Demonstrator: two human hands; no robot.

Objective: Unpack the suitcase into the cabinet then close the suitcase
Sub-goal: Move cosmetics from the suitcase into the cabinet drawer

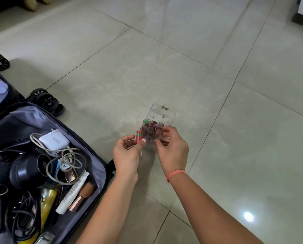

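Floor [164, 67], organizer [163, 113] in right hand [171, 152] (lipstick [139, 137], left hand [126, 155])

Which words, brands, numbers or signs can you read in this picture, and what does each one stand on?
None can be read for sure.
On the white charger: one grey brand word, upside down, too blurred to read.
On the white tube: lines of print, too small to read.
On the tag: a dark mark, no letters legible.
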